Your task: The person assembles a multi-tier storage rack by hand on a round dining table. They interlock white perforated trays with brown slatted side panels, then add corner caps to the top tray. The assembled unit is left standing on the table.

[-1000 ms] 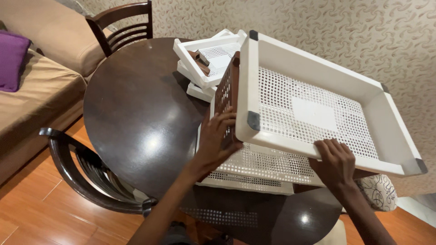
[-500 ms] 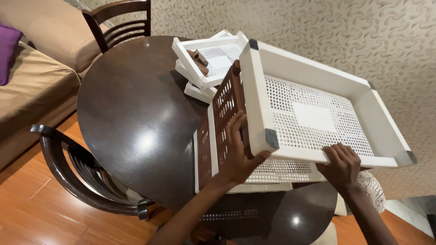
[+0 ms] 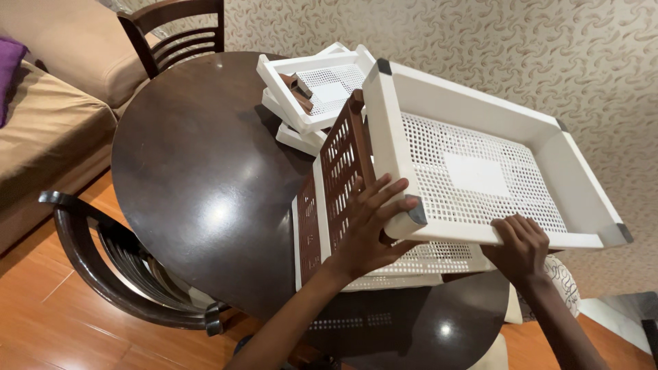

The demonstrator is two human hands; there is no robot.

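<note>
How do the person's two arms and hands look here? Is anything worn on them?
Both are bare. The left hand and its forearm show no sleeve, glove, ring, watch or bracelet. The right hand and its forearm are equally uncovered, with nothing on the wrist or fingers. No markings are visible on either.

Round dark wood desk (image 3: 205, 164), glossy, light glare on top. Two dark wooden chairs: one far side (image 3: 175, 31), one near left (image 3: 116, 267). Beige sofa (image 3: 48, 116) left, purple cushion (image 3: 8, 68). Orange wood floor (image 3: 41, 322). Swirl-patterned beige wallpaper (image 3: 480, 41).
</note>
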